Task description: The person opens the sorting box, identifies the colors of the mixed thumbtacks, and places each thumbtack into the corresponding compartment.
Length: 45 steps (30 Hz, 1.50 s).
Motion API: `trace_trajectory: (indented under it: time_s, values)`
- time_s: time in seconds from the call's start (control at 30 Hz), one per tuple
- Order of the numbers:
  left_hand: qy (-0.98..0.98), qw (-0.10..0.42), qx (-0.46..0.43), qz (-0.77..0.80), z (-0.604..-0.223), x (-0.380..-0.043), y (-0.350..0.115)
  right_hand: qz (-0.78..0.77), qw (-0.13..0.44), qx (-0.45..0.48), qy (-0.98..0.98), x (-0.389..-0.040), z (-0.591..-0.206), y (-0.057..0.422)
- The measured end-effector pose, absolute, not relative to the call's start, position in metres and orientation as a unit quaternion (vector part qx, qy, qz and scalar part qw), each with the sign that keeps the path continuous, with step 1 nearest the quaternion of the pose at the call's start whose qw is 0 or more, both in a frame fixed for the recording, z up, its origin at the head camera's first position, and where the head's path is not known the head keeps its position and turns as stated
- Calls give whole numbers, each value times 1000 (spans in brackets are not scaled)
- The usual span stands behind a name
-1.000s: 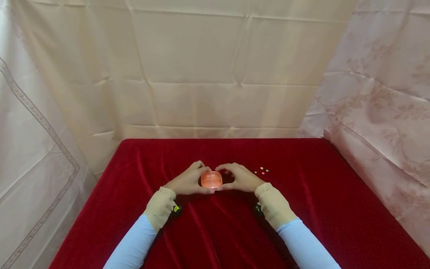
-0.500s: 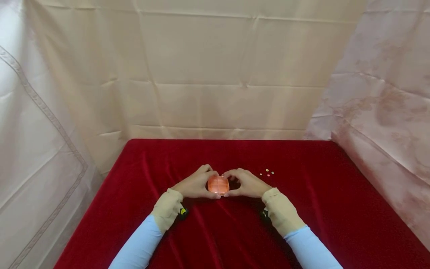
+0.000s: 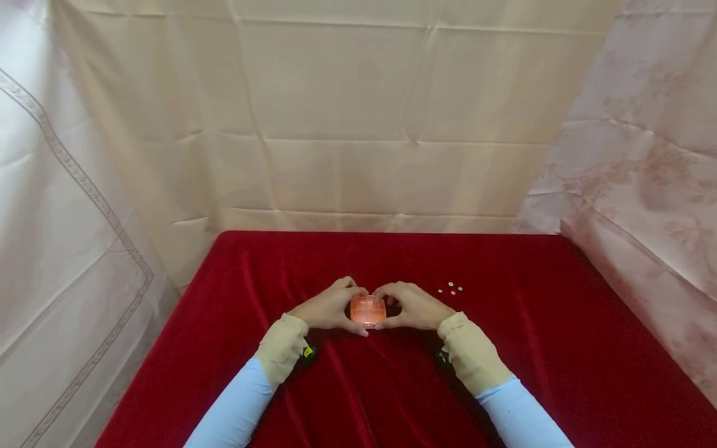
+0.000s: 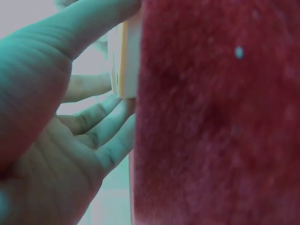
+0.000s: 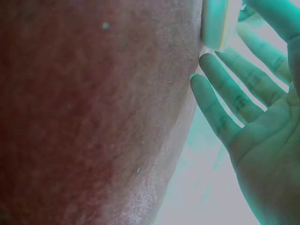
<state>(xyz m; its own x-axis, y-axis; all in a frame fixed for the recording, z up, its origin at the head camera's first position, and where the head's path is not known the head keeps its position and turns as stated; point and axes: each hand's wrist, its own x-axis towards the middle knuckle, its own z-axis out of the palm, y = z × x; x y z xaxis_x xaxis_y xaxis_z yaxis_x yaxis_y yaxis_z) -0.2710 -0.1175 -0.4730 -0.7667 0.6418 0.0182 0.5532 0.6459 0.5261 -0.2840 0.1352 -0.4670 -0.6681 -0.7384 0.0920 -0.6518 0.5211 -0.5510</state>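
Observation:
A small translucent pink-orange pill box point(image 3: 368, 311), marked with crossing lines, lies on the red cloth between both hands. My left hand point(image 3: 330, 307) curves about its left side, fingers at the far corner and thumb by the near edge. From the right, my right hand point(image 3: 414, 306) has its fingertips at the far corner and its thumb at the near right corner. The left wrist view shows the box point(image 4: 124, 61) edge-on between thumb and fingers. In the right wrist view, the box point(image 5: 218, 23) is cut off at the top, above the lower fingers.
Several tiny coloured pieces point(image 3: 452, 292), like tablets, lie on the red cloth point(image 3: 493, 361) beyond the right hand. A beige curtain point(image 3: 336, 124) hangs behind the table, with pale cloths point(image 3: 661, 155) at the sides.
The head view has shifted slightly. The right fingertips and thumb have drawn in to the box, while the left thumb has eased a little away from its near edge.

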Motion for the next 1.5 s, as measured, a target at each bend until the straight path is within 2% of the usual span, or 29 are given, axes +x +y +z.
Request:
trace_trajectory:
  time_s: [0.63, 1.5]
  values:
    - [899, 93, 306, 300, -477, -276, -127, -256, 63, -404, 876, -285, -463, 132]
    - [901, 92, 304, 296, -479, -276, -125, -358, 145, -372, 844, -296, -461, 141]
